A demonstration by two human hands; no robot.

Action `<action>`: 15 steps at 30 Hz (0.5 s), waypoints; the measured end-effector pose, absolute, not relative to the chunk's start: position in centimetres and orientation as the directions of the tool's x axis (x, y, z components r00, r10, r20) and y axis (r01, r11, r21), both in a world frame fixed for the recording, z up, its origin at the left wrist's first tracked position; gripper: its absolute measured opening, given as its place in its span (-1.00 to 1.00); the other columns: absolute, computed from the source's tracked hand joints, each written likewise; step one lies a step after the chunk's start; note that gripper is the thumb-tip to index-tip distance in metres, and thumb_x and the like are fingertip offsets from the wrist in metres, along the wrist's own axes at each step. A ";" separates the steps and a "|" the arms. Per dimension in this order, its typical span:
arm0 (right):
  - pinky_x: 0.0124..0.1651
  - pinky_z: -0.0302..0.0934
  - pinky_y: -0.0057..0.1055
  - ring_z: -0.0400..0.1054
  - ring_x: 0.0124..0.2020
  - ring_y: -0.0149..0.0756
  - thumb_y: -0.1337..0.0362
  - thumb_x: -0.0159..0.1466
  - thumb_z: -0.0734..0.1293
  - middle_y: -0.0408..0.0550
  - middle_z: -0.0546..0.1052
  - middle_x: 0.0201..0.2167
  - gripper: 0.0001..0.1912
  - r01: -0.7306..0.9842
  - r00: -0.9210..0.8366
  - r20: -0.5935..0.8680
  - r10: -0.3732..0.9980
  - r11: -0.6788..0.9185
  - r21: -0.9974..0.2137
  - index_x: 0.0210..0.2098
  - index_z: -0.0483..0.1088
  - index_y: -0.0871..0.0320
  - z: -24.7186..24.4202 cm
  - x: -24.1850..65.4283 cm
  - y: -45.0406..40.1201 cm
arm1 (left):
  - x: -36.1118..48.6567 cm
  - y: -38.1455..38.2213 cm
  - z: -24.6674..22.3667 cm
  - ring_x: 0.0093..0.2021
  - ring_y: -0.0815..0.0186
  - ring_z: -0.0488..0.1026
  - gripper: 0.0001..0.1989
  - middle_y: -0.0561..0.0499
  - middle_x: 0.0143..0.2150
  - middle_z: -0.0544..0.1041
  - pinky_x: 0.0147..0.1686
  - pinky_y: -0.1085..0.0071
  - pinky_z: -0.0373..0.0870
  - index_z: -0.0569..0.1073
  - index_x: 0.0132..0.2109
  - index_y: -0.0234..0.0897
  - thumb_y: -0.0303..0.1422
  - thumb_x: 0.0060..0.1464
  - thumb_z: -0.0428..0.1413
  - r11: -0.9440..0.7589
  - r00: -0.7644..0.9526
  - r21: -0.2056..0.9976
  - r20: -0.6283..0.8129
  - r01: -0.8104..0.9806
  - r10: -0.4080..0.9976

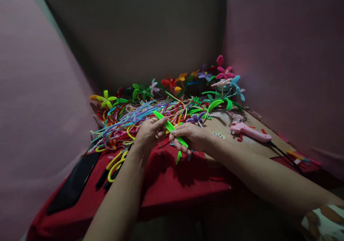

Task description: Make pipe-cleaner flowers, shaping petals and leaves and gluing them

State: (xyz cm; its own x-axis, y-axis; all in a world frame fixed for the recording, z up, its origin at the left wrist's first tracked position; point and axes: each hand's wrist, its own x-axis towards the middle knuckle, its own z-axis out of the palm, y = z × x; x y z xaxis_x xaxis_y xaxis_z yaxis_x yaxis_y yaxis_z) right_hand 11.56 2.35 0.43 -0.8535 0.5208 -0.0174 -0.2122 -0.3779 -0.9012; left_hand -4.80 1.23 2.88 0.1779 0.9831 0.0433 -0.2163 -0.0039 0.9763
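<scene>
The left hand (151, 130) and right hand (194, 136) pinch a bright green fuzzy strip (170, 126) between them, seemingly part-shaped in this dim view, with formed flowers (225, 72) beyond both hands and loose stems (137, 115) beyond the left.

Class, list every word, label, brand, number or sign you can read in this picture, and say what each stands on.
None can be read.
Pink glue gun: no lettering can be made out.
Flat black device: none can be made out.
Green strip: none visible.
White disc: dark spots, too small to tell what they are.
</scene>
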 end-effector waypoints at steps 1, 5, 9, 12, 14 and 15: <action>-0.81 0.09 -0.60 0.23 -0.81 -0.45 0.34 0.21 0.15 -0.10 0.43 -0.72 -0.84 -0.209 -0.852 -0.021 0.524 -0.378 -0.902 -0.37 0.32 0.29 0.5 11.6 2.3 | -4.8 1.2 2.8 -0.78 0.60 0.04 -0.72 0.20 -0.77 0.17 -0.75 0.62 -0.03 0.28 -0.54 -0.35 -0.30 -0.12 0.21 -0.004 0.174 0.981 0.038 -0.194 0.984; -0.76 0.15 -0.57 0.26 -0.78 -0.45 0.35 0.19 0.17 -0.06 0.45 -0.69 -0.83 -0.219 -0.796 -0.020 0.605 -0.319 -0.922 -0.38 0.35 0.33 0.6 11.3 1.9 | -4.7 1.3 2.7 -0.81 0.60 0.00 -0.68 0.20 -0.79 0.16 -0.78 0.61 -0.09 0.26 -0.57 -0.34 -0.25 -0.12 0.20 -0.007 0.108 0.996 0.017 -0.087 0.994; -0.69 0.16 -0.59 0.29 -0.73 -0.47 0.37 0.17 0.21 -0.06 0.46 -0.66 -0.85 -0.241 -0.718 0.009 0.696 -0.236 -0.941 -0.39 0.36 0.34 0.6 11.0 1.6 | -4.3 1.0 2.9 -0.83 0.59 0.02 -0.65 0.18 -0.82 0.16 -0.81 0.61 -0.12 0.25 -0.61 -0.34 -0.23 -0.12 0.19 -0.006 0.095 1.000 0.008 -0.020 0.995; -0.69 0.13 -0.60 0.29 -0.73 -0.49 0.37 0.18 0.22 -0.09 0.46 -0.65 -0.87 -0.212 -0.671 -0.035 0.741 -0.237 -0.948 -0.41 0.36 0.31 0.8 10.9 1.5 | -3.9 0.7 3.3 -0.82 0.59 0.04 -0.65 0.18 -0.83 0.15 -0.80 0.61 -0.12 0.25 -0.64 -0.35 -0.25 -0.13 0.19 -0.024 0.075 1.000 0.023 0.020 0.997; -0.68 0.15 -0.59 0.29 -0.73 -0.49 0.37 0.18 0.22 -0.10 0.46 -0.65 -0.88 -0.199 -0.641 -0.062 0.765 -0.244 -0.949 -0.42 0.36 0.30 0.9 10.9 1.5 | -3.7 0.6 3.4 -0.83 0.59 0.03 -0.65 0.17 -0.83 0.17 -0.81 0.60 -0.13 0.27 -0.65 -0.36 -0.25 -0.13 0.19 -0.048 0.051 0.997 0.046 0.058 0.998; -0.67 0.15 -0.59 0.29 -0.72 -0.49 0.38 0.17 0.23 -0.10 0.46 -0.65 -0.88 -0.196 -0.628 -0.066 0.775 -0.240 -0.951 -0.43 0.36 0.30 0.9 10.9 1.4 | -3.7 0.5 3.5 -0.83 0.58 0.03 -0.65 0.16 -0.83 0.18 -0.81 0.59 -0.13 0.27 -0.66 -0.36 -0.25 -0.13 0.19 -0.062 0.047 0.995 0.058 0.080 0.997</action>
State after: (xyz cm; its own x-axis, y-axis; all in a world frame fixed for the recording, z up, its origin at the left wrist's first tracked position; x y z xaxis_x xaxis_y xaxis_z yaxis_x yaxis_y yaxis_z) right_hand 10.85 1.43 0.91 -0.6282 0.7752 -0.0660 -0.1963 -0.2401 -0.9507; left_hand -3.67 0.54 3.47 0.0470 0.9972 0.0585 0.0805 -0.0621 0.9948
